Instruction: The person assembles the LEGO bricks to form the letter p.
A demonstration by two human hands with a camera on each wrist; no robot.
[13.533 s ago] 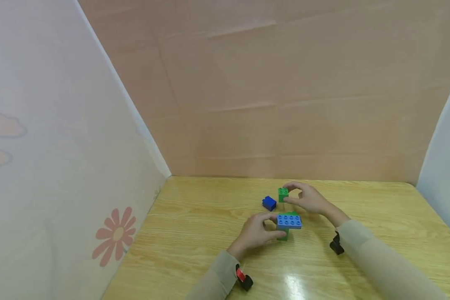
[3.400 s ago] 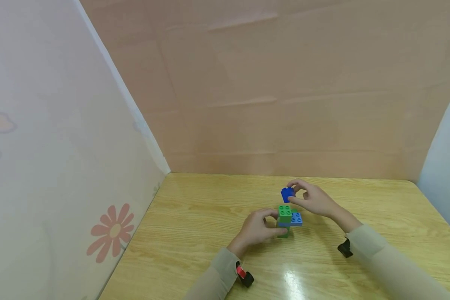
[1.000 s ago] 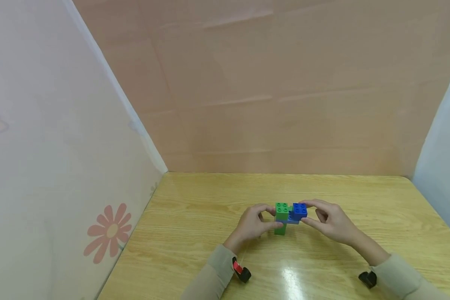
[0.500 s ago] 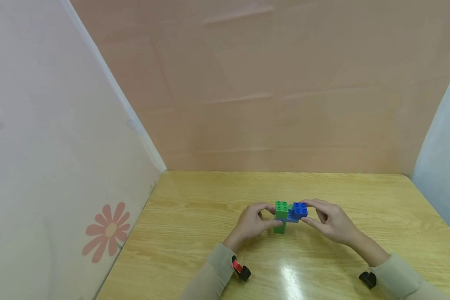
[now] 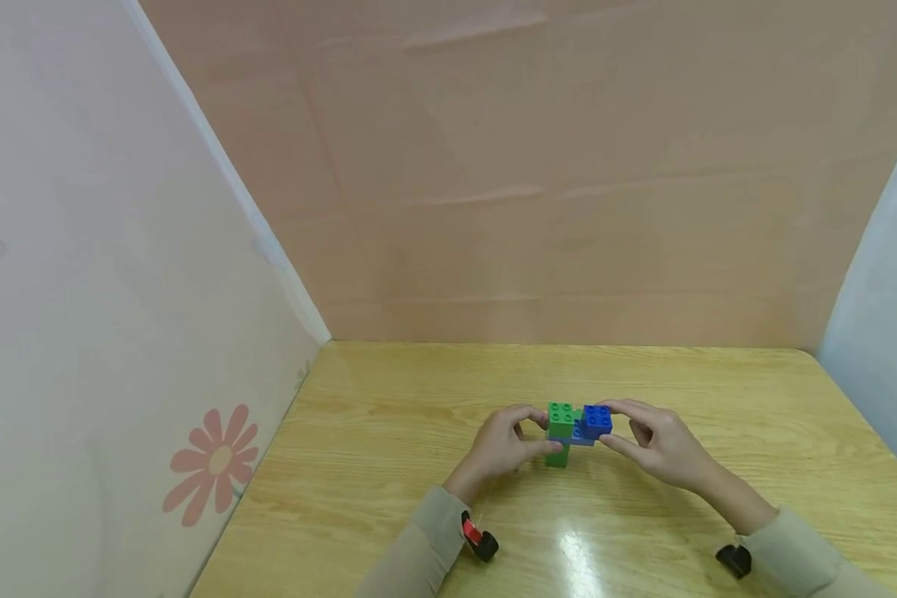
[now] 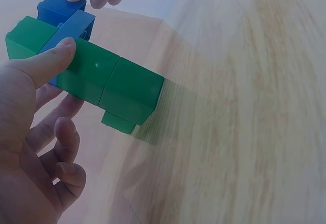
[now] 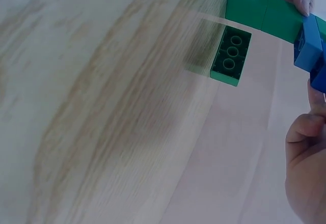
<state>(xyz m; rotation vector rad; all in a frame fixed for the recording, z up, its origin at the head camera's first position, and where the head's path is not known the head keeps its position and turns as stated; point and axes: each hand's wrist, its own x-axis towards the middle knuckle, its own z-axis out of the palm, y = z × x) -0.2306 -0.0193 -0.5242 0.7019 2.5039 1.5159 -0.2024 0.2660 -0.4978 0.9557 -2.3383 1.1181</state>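
A small toy-brick build stands upright over the table, with green bricks (image 6: 130, 84) stacked as its column. Across the column lies a light blue brick (image 5: 584, 441), with a green brick (image 5: 560, 419) on its left end. My left hand (image 5: 497, 446) grips the column around the light blue brick's level, thumb on the near side. With thumb and fingers, my right hand (image 5: 669, 448) pinches a dark blue brick (image 5: 597, 422) at the light blue brick's right end. In the right wrist view, a longer green brick (image 7: 230, 56) juts out low, its hollow underside showing.
The wooden table (image 5: 389, 465) runs back to a brownish covered wall (image 5: 448, 208). A pale wall with flower prints (image 5: 120, 332) borders the left side, and another pale wall (image 5: 882, 332) the right.
Since the oldest frame, the green brick went onto the light blue brick's left end. The right hand picked up the dark blue brick and brought it to the right end. The last second shows hardly any movement.
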